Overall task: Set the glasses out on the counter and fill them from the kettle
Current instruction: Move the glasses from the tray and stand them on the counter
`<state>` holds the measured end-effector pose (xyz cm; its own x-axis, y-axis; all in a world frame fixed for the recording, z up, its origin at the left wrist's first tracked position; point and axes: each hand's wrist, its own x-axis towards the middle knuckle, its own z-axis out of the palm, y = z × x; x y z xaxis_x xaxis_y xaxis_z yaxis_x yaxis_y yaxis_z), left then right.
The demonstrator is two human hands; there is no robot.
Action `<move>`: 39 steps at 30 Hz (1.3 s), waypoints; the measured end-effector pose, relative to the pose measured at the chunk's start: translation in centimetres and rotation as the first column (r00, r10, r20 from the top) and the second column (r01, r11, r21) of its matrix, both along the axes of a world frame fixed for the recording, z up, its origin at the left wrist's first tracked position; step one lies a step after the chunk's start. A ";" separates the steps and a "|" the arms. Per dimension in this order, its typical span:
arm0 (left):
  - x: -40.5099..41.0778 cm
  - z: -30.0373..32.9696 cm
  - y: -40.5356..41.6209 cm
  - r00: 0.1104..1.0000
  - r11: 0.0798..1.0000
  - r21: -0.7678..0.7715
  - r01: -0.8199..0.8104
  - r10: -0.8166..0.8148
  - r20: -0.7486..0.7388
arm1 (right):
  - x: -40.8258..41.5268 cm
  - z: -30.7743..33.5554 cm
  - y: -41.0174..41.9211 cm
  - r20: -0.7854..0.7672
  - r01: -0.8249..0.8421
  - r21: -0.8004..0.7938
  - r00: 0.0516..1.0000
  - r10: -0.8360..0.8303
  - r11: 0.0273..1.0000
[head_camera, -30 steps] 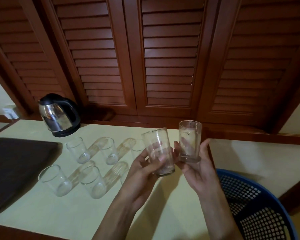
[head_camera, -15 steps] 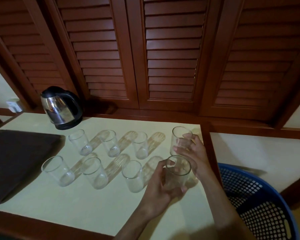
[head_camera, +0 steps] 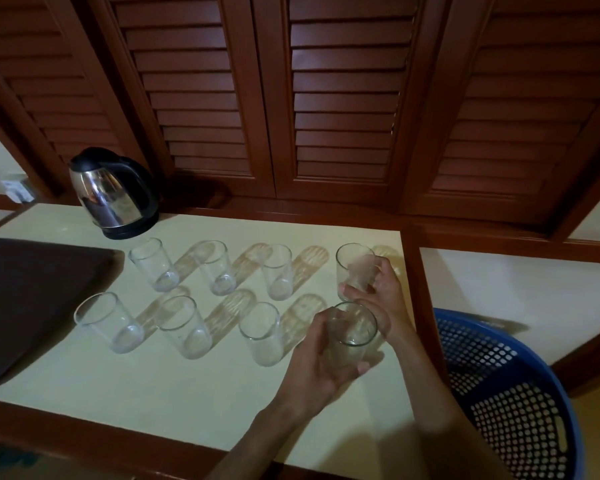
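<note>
Several clear glasses stand upright in two rows on the pale counter. My left hand grips the near-row glass at the right end, its base on or just above the counter. At the right end of the far row, my right hand is wrapped around the far-row glass. The other glasses, such as one at the near left, stand free. A steel kettle with a black lid and handle sits on its base at the back left.
A dark brown mat covers the counter's left part. A blue perforated plastic basket stands low to the right of the counter. Wooden louvred doors rise behind. The counter has a raised wooden rim on its right edge.
Both hands have lowered their glasses from mid-air down to the right ends of the two rows. The view has tilted downward a little.
</note>
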<state>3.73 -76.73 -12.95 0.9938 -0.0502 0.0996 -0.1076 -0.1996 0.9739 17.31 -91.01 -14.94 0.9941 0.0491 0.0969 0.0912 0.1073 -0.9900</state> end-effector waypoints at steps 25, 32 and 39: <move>0.0 -1.7 0.1 0.997 0.971 0.238 -0.016 0.034 -0.070 | 0.2 -2.3 -0.8 0.056 0.015 -0.124 0.998 -0.008 0.992; 0.1 -1.9 0.2 0.999 0.966 0.258 -0.009 0.022 -0.049 | -0.1 -1.7 -0.9 0.053 -0.006 -0.114 0.999 0.012 0.993; 0.0 -1.7 0.3 0.998 0.973 0.229 0.010 0.003 -0.056 | -0.1 -0.9 -1.2 -0.026 -0.053 -0.116 0.998 0.051 0.992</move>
